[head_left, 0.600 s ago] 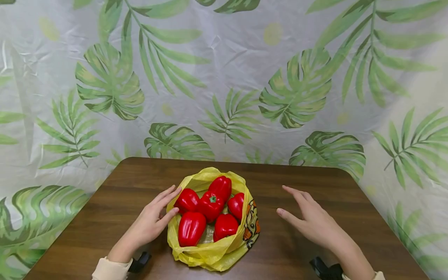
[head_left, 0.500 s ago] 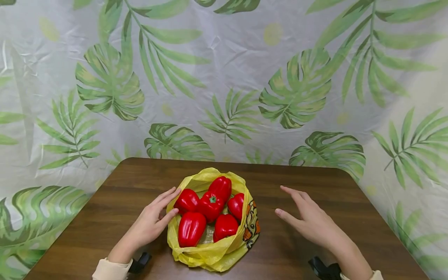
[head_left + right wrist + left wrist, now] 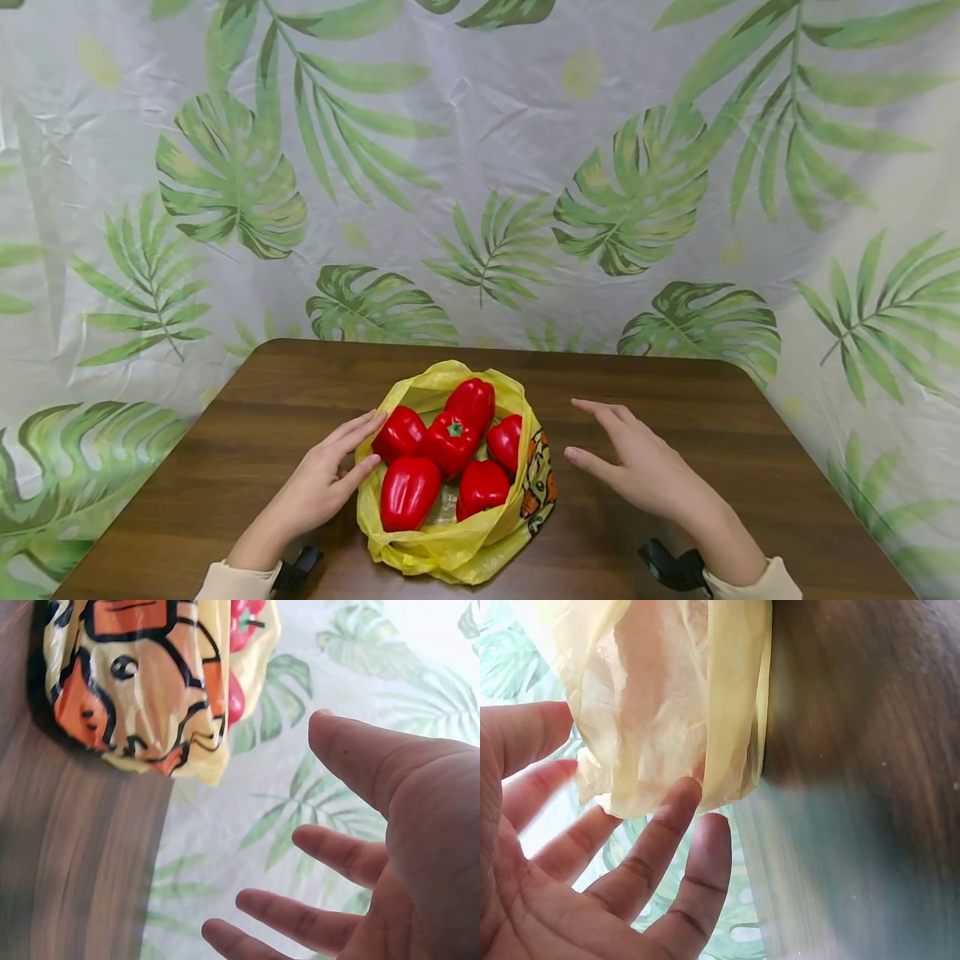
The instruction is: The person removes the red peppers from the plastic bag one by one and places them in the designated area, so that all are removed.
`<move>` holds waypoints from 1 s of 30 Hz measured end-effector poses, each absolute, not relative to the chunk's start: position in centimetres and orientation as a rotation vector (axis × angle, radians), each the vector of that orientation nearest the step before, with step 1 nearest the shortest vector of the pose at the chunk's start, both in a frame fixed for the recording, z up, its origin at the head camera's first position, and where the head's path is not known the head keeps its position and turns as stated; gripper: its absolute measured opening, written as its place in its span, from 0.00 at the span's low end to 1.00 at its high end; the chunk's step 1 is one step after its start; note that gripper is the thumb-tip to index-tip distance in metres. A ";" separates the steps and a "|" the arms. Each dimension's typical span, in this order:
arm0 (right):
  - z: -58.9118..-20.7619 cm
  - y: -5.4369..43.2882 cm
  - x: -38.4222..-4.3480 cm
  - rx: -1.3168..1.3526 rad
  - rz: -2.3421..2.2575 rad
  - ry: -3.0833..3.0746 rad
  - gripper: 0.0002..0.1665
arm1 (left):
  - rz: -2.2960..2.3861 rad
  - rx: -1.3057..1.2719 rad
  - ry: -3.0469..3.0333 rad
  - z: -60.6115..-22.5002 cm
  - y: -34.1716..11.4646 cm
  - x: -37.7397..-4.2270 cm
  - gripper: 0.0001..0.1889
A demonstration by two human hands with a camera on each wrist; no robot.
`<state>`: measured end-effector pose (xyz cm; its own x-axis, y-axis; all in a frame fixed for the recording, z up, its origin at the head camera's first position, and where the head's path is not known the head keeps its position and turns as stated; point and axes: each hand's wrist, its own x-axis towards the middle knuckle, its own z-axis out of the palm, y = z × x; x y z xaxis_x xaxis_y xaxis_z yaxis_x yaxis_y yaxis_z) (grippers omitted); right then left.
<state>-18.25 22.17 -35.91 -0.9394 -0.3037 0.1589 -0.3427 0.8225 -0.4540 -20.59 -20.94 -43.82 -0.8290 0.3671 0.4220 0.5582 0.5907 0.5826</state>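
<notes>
A yellow plastic bag (image 3: pixel 442 550) stands wide-mouthed on the table, with several red bell peppers (image 3: pixel 410 493) inside. One pepper in the middle (image 3: pixel 453 443) shows its green stem. My left hand (image 3: pixel 322 483) is at the bag's left side, fingers extended and fingertips right at the rim; in the left wrist view its spread fingers overlap the bag's wall (image 3: pixel 660 712). To the right of the bag my right hand (image 3: pixel 645 467) hovers apart from it, fingers straight and palm turned toward it. The right wrist view shows the bag's printed cartoon side (image 3: pixel 142 682), in orange and black.
The brown wooden table (image 3: pixel 300 392) has rounded far corners. Behind it hangs a pale sheet (image 3: pixel 495 150) printed with green leaves. Black straps (image 3: pixel 675 567) sit at both wrists, below the light sleeves (image 3: pixel 757 583).
My right hand has moved left, closer to the bag. The left hand has shifted only slightly, staying at the rim. Bag and peppers keep their place.
</notes>
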 end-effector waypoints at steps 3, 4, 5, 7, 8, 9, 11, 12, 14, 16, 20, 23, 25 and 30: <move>-35.8 21.5 -18.7 0.547 0.799 -2.932 0.44 | -1.053 -0.782 -2.558 -43.8 -20.9 -20.5 0.29; -35.7 21.3 -18.8 0.558 0.813 -2.935 0.44 | -1.051 -0.787 -2.556 -43.8 -20.9 -20.5 0.28; -35.7 21.1 -18.9 0.568 0.825 -2.938 0.44 | -1.053 -0.791 -2.556 -43.8 -20.9 -20.5 0.28; -35.6 20.6 -19.2 0.582 0.841 -2.937 0.43 | -1.061 -0.785 -2.560 -43.8 -20.9 -20.4 0.29; -35.6 20.4 -19.3 0.590 0.846 -2.935 0.42 | -1.067 -0.777 -2.565 -43.8 -20.9 -20.4 0.29; -35.5 20.2 -19.5 0.601 0.847 -2.932 0.41 | -1.076 -0.762 -2.573 -43.8 -20.9 -20.4 0.30; -35.3 19.8 -19.8 0.641 0.857 -2.924 0.40 | -1.080 -0.732 -2.592 -43.8 -20.9 -20.5 0.33; -35.2 19.7 -20.1 0.662 0.865 -2.919 0.40 | -1.077 -0.714 -2.606 -43.9 -20.9 -20.5 0.35; -34.7 19.5 -20.6 0.685 0.904 -2.922 0.39 | -1.073 -0.678 -2.640 -43.9 -20.9 -20.6 0.40; -34.2 19.2 -21.2 0.708 0.962 -2.929 0.39 | -1.080 -0.653 -2.672 -44.0 -21.0 -20.7 0.45; -33.1 18.6 -22.4 0.715 1.070 -2.954 0.38 | -1.135 -0.629 -2.711 -44.1 -21.3 -20.6 0.54; -32.8 18.0 -23.2 0.741 1.112 -2.969 0.36 | -1.184 -0.648 -2.710 -44.0 -21.7 -20.6 0.57; -32.8 17.6 -23.5 0.754 1.136 -2.975 0.36 | -1.214 -0.672 -2.701 -44.0 -21.9 -20.5 0.59; -33.0 16.8 -24.1 0.801 1.182 -2.987 0.36 | -1.261 -0.730 -2.695 -43.7 -22.4 -20.4 0.60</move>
<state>-24.08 16.81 -32.98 -0.8693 -0.4938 0.0193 -0.3734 0.6308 -0.6802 -20.36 -22.38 -43.71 -0.8837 0.3863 0.2641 0.4503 0.5485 0.7045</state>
